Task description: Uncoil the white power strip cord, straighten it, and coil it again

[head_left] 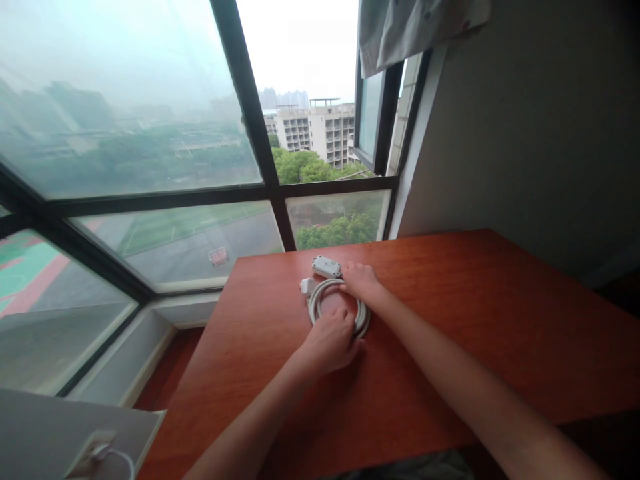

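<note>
A pale grey cable (313,308) lies wound in a round coil on the reddish-brown table (430,320). At the coil's far side is a small grey-white box (326,267), perhaps an extension socket, whose top details are too small to read. A white plug (307,287) rests by the coil's left edge. My left hand (334,339) has its fingers closed around the near part of the coil. My right hand (361,280) pinches the cable at the far right, right beside the box. Parts of the fingertips and cable are hidden under both hands.
Large dark-framed windows (273,190) run along the table's far and left sides, with one pane (371,113) swung outward. A grey curtain (415,33) hangs above. A wall outlet (90,457) with a white cord is at lower left. A dark wall stands right.
</note>
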Demonstrator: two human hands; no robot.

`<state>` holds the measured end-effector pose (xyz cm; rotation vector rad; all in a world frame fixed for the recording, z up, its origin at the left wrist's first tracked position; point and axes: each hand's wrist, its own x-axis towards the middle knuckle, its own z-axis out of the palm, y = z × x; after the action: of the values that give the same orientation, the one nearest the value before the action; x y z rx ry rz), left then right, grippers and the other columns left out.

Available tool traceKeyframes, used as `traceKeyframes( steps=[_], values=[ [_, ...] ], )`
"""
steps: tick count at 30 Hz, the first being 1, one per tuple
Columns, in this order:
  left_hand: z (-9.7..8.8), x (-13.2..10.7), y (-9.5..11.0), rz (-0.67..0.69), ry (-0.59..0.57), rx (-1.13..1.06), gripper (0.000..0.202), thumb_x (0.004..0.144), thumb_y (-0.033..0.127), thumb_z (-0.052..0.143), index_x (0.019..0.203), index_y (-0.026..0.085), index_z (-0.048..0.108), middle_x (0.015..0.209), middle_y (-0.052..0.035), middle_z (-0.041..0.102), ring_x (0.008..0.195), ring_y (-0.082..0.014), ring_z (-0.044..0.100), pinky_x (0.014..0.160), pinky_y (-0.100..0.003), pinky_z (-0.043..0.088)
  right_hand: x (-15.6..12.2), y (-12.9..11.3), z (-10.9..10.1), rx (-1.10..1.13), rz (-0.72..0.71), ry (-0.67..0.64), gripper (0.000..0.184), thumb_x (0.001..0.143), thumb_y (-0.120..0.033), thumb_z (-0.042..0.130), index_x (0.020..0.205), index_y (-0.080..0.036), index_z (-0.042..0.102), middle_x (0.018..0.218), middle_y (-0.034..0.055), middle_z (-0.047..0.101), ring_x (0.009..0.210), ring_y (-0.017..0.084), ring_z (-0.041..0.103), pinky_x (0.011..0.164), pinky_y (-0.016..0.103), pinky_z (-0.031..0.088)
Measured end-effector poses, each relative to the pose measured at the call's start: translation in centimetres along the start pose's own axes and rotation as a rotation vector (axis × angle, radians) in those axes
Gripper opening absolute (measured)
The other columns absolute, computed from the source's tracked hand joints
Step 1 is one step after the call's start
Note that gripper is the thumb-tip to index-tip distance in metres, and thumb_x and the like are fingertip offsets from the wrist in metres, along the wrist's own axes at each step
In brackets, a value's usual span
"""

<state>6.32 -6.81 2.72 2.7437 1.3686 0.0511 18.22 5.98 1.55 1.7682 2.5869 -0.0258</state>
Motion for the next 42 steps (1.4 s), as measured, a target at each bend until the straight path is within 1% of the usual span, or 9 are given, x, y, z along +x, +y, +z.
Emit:
traceKeyframes(
  steps=[9, 14, 17, 19, 21, 24, 29, 36, 42],
  values=[
    [0.4, 0.4, -0.5, 0.080, -0.084, 0.006, 0.036, 0.092, 0.050, 0.046, 0.101, 0.017, 0.058, 0.099, -0.0108, 0.062, 0.090, -0.0251, 0.062, 0.077, -0.035, 0.049, -0.3, 1.4, -0.2, 0.017, -0.053, -0.011, 0.033, 0.089, -0.035, 0.056, 0.119, -0.021, 0.056, 0.118, 0.0126, 0.062, 0.104, 0.026, 0.062, 0.082, 0.033, 0.049],
    [-1.0, -0.1, -2.2, 0.071, -0.011, 0.023, 0.039, 0.092, 0.053, 0.044, 0.103, 0.019, 0.061, 0.104, -0.0115, 0.062, 0.098, -0.0242, 0.061, 0.085, -0.035, 0.046, -1.1, 2.0, 0.0, 0.041, -0.094, 0.002, 0.032, 0.092, -0.033, 0.048, 0.120, -0.019, 0.056, 0.121, 0.0134, 0.059, 0.109, 0.027, 0.059, 0.085, 0.034, 0.048],
    [-2.7, -0.9, -3.9, -0.242, 0.081, 0.072, 0.049, 0.095, 0.056, 0.034, 0.096, 0.017, 0.065, 0.101, -0.0142, 0.064, 0.097, -0.0266, 0.062, 0.084, -0.037, 0.046, -1.5, 2.5, 0.2, 0.075, -0.121, 0.033, 0.036, 0.092, -0.032, 0.046, 0.125, -0.020, 0.054, 0.122, 0.0129, 0.058, 0.111, 0.027, 0.057, 0.085, 0.034, 0.048],
    [-3.4, -1.5, -4.9, -0.538, 0.013, 0.089, 0.058, 0.095, 0.058, 0.028, 0.091, 0.016, 0.067, 0.092, -0.0161, 0.067, 0.089, -0.0290, 0.066, 0.076, -0.038, 0.048, -1.7, 2.7, 0.3, 0.089, -0.118, 0.037, 0.039, 0.092, -0.034, 0.045, 0.128, -0.022, 0.052, 0.121, 0.0122, 0.058, 0.109, 0.028, 0.058, 0.084, 0.035, 0.049],
    [-3.5, -2.0, -5.5, -0.635, -0.110, 0.044, 0.058, 0.093, 0.060, 0.029, 0.089, 0.017, 0.069, 0.091, -0.0162, 0.069, 0.086, -0.0303, 0.067, 0.072, -0.037, 0.049, -1.8, 2.8, 0.4, 0.095, -0.107, 0.026, 0.040, 0.092, -0.034, 0.045, 0.129, -0.022, 0.052, 0.120, 0.0120, 0.058, 0.107, 0.027, 0.058, 0.084, 0.035, 0.048],
    [-2.5, -2.0, -5.7, -0.642, -0.150, -0.025, 0.054, 0.092, 0.059, 0.034, 0.092, 0.018, 0.068, 0.096, -0.0158, 0.071, 0.088, -0.0304, 0.068, 0.072, -0.035, 0.049, -1.9, 2.7, 0.5, 0.094, -0.093, 0.021, 0.037, 0.092, -0.033, 0.045, 0.125, -0.021, 0.055, 0.119, 0.0122, 0.058, 0.107, 0.026, 0.058, 0.085, 0.034, 0.048],
    [-0.6, -0.1, -6.0, -0.604, -0.019, -0.062, 0.049, 0.093, 0.057, 0.036, 0.101, 0.017, 0.062, 0.101, -0.0151, 0.070, 0.093, -0.0289, 0.067, 0.076, -0.033, 0.048, -2.5, 2.5, 0.7, 0.097, -0.095, 0.035, 0.033, 0.093, -0.033, 0.045, 0.120, -0.018, 0.057, 0.118, 0.0130, 0.059, 0.108, 0.026, 0.058, 0.087, 0.033, 0.047],
    [-0.3, 2.9, -7.2, -0.531, 0.037, -0.060, 0.036, 0.091, 0.047, 0.046, 0.108, 0.017, 0.057, 0.112, -0.0144, 0.066, 0.103, -0.0270, 0.063, 0.085, -0.032, 0.047, -3.3, 2.9, 0.8, 0.098, -0.102, 0.024, 0.029, 0.093, -0.031, 0.046, 0.115, -0.018, 0.059, 0.118, 0.0129, 0.059, 0.106, 0.026, 0.059, 0.085, 0.034, 0.047],
    [0.3, 3.0, -7.6, -0.501, 0.096, -0.094, 0.034, 0.090, 0.044, 0.048, 0.110, 0.018, 0.056, 0.110, -0.0123, 0.066, 0.102, -0.0252, 0.063, 0.084, -0.031, 0.046, -3.5, 3.6, 1.3, 0.299, -0.031, 0.056, 0.033, 0.093, -0.044, 0.047, 0.111, -0.021, 0.063, 0.113, 0.0086, 0.064, 0.102, 0.021, 0.060, 0.085, 0.029, 0.044]
  ],
)
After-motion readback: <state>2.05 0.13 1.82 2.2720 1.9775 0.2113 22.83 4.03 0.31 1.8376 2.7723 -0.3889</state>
